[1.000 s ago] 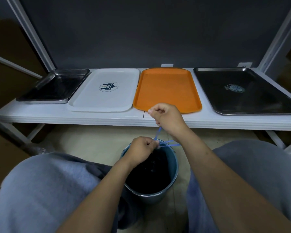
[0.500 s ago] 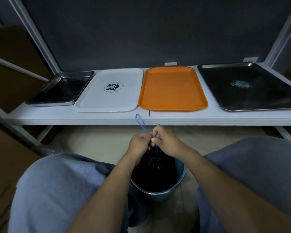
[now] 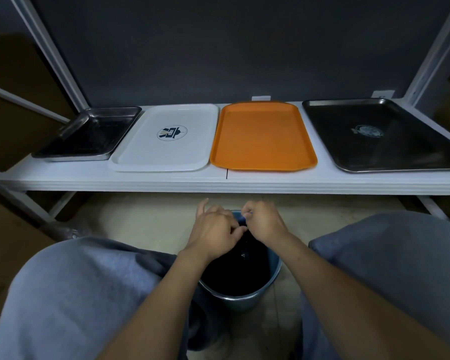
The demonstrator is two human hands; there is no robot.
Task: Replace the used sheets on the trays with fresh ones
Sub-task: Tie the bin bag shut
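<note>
Pinching the bin bag [image 3: 234, 268], your left hand [image 3: 213, 231] and right hand [image 3: 264, 222] touch; the orange tray [image 3: 263, 136] lies straight ahead, lengthwise.

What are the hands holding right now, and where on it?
Left hand and right hand pinch the black bin bag at its gathered top; blue drawstring shows at right fingers.

A blue bin [image 3: 244, 304] lined in black stands on the floor [image 3: 146, 216] below a white shelf [image 3: 140, 181].

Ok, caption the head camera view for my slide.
Left hand and right hand pinch the black bag in the blue bin, below four unlined trays on a white shelf.
</note>
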